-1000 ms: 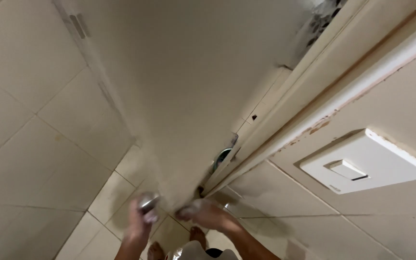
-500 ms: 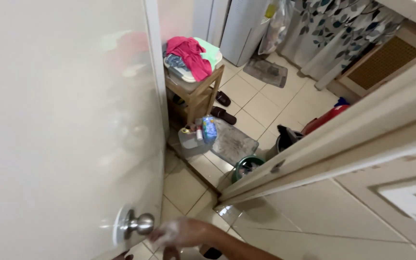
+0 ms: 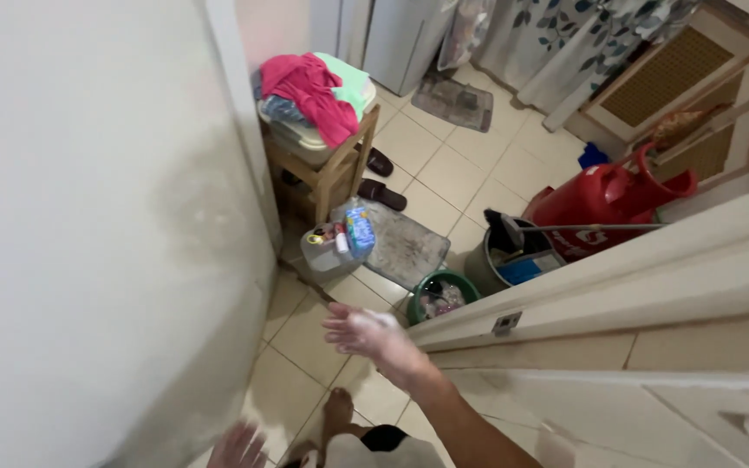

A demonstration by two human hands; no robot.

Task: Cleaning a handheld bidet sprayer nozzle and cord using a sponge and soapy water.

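The right hand (image 3: 366, 334) reaches forward into the doorway, palm down, its soapy fingers (image 3: 340, 322) spread and holding nothing. The large white door (image 3: 88, 243) stands open to the left of those fingers, clearly apart from them. The left hand (image 3: 237, 448) shows at the bottom edge, blurred, fingers spread, just beside the door's lower face; whether it touches the door cannot be told. Ahead of the right fingers, on the tiled floor (image 3: 461, 173), sits a round green basin (image 3: 438, 297), and beyond it a wooden stool (image 3: 327, 173) stacked with pink cloth.
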